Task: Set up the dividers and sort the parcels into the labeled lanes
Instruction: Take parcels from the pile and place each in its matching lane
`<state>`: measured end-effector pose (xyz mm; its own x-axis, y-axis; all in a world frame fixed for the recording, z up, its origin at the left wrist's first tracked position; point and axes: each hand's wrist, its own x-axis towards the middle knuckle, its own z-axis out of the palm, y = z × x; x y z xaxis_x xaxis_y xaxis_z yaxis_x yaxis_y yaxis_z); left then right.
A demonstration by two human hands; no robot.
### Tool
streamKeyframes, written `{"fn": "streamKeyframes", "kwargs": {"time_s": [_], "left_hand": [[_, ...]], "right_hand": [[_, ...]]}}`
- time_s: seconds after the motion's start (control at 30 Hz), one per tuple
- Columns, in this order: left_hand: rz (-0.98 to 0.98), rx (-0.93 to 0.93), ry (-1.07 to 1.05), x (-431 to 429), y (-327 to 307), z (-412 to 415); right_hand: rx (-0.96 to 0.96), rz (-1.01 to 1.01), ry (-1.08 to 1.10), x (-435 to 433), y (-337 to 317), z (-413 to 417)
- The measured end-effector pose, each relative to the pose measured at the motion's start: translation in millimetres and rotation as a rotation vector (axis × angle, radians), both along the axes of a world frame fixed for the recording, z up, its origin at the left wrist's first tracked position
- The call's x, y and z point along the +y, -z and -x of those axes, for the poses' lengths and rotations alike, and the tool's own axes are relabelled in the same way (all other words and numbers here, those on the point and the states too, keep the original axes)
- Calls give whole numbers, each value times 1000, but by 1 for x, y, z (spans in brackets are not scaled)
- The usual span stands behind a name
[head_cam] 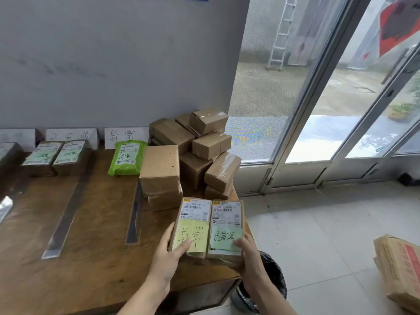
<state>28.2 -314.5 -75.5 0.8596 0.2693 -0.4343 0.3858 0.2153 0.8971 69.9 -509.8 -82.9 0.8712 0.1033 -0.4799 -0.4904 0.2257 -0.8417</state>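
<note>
My left grip (169,258) clamps the yellow-noted parcel (193,220), my right grip (247,255) the green-noted parcel (227,220), at the right edge of the surface (91,246); both look light and stiff, best held by their sides.

Both forearms are bare, as are the left hand (167,256) and right hand (250,261).

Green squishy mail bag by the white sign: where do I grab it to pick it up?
Pinch the near edge of the green plastic mail bag, coming from the front. It lies flat on the brown wooden table, and that soft edge is free. A tall cardboard box stands close on its right, and the white paper sign blocks the back.
</note>
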Motion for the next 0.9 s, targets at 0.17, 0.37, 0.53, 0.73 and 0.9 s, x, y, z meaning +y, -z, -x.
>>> {"fn": "streamKeyframes", "kwargs": {"time_s": [0.17, 0.37, 0.53, 0.73, 0.9], "left_hand": [[22, -159, -103, 12, -37, 21], [2, -279, -227, 50, -68, 32], [-13, -292, -290, 90, -81, 27], [-48, -200, -407, 155, -66, -7], [45, -125, -502, 206, -52, -58]], "right_hand": [[-163, 15, 0, 24, -25, 7], [-300, 8, -103, 70, -58, 8], [-289, 7, -142, 119, -69, 0], [-274, 31, -138, 184, -76, -20], [-240, 33, -122, 233, -89, -46]]}}
